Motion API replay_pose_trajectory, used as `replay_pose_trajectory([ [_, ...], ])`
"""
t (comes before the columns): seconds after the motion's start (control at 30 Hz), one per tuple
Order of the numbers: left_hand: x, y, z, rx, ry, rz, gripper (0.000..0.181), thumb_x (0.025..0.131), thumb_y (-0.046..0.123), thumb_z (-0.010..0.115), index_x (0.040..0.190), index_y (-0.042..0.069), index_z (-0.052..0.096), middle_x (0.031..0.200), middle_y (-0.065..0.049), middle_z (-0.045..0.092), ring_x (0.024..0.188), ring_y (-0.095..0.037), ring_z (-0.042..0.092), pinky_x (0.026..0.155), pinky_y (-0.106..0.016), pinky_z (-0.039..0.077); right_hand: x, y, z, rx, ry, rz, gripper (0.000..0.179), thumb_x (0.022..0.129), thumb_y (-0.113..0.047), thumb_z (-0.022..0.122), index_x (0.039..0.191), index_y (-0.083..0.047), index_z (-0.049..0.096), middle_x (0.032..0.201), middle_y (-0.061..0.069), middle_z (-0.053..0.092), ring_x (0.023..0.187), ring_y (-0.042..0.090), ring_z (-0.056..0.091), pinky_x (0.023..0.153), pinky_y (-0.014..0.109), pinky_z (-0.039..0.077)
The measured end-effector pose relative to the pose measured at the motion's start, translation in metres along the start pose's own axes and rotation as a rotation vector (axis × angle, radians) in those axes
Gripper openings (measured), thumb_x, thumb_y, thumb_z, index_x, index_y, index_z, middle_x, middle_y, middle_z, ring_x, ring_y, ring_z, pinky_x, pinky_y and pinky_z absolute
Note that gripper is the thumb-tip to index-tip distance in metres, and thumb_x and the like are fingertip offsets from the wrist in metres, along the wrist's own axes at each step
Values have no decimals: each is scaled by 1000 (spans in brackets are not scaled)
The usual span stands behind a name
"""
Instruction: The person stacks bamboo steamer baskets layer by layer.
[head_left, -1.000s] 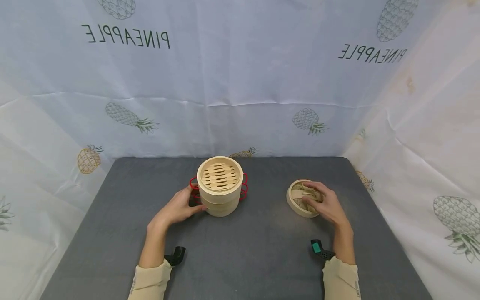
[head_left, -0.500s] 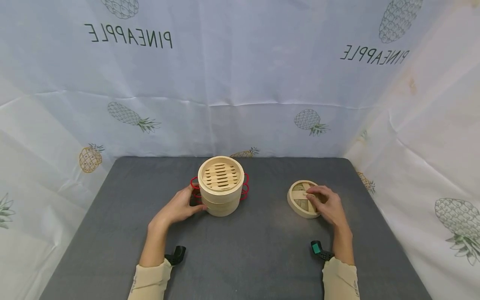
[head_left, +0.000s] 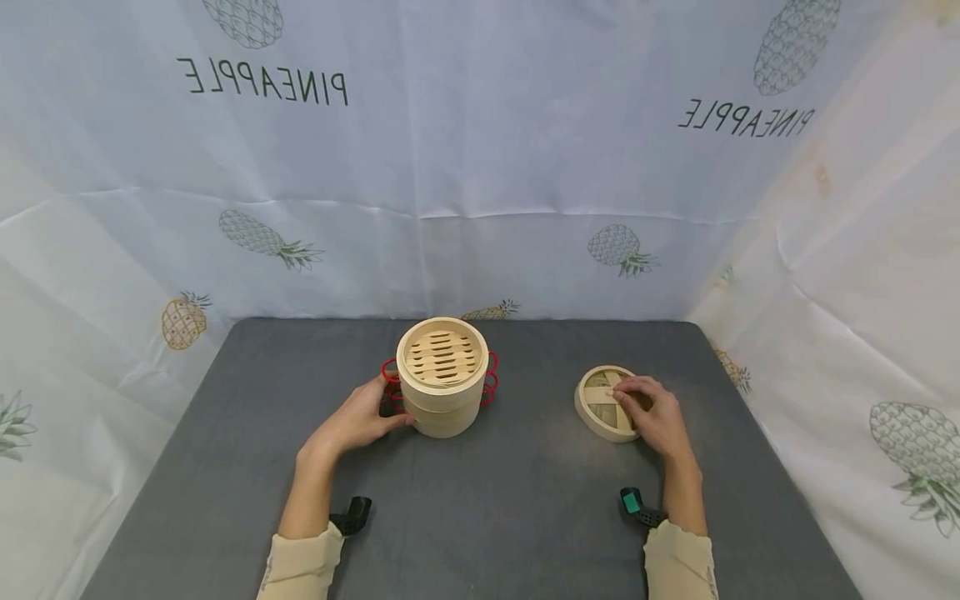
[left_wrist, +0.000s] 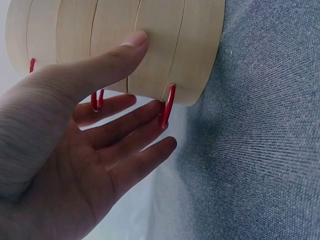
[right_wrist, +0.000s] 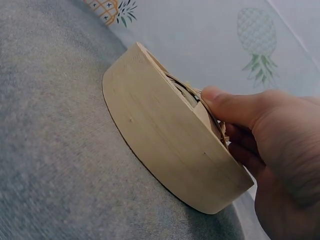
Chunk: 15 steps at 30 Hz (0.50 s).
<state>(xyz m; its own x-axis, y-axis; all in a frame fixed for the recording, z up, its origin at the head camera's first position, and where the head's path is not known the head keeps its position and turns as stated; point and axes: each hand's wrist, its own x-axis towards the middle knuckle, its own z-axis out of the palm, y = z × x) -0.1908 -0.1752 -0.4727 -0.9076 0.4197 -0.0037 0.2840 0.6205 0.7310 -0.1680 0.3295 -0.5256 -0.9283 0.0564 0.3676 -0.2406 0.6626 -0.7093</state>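
Observation:
A bamboo steamer stack [head_left: 442, 400] with red handle loops stands on the table at centre-left, its slatted top tier facing up. My left hand [head_left: 363, 414] is at its left side. In the left wrist view the thumb [left_wrist: 135, 40] lies on the stack's wall, while the other fingers reach loosely past the red loops [left_wrist: 167, 107]. To the right, the round bamboo steamer lid [head_left: 599, 396] lies on the table with its crossed bands up. My right hand [head_left: 658, 412] pinches it near the middle of its top; the fingertips are partly hidden in the right wrist view.
Both things stand on a dark grey cloth-covered table [head_left: 510, 517]. A white pineapple-print curtain [head_left: 480, 150] hangs behind the far edge and along both sides. Each wrist wears a black camera mount [head_left: 352, 515].
My right hand's fingers have drawn together, from spread over the lid to a pinch near its middle. The left hand keeps its place at the stack. The head view shifts slightly.

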Motion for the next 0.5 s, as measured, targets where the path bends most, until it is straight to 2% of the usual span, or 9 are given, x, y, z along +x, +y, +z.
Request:
replay_pose_trajectory([
  [0.5,1,0,1,5,4,-10,74,94,20,88,152,-7,50,138,-25,69,126,-39,71,107,-56,59,-1,-1,-2,34,30,-90,8,98,4,76,104,0,78,108,19,74,98,-10,55,83,2,43],
])
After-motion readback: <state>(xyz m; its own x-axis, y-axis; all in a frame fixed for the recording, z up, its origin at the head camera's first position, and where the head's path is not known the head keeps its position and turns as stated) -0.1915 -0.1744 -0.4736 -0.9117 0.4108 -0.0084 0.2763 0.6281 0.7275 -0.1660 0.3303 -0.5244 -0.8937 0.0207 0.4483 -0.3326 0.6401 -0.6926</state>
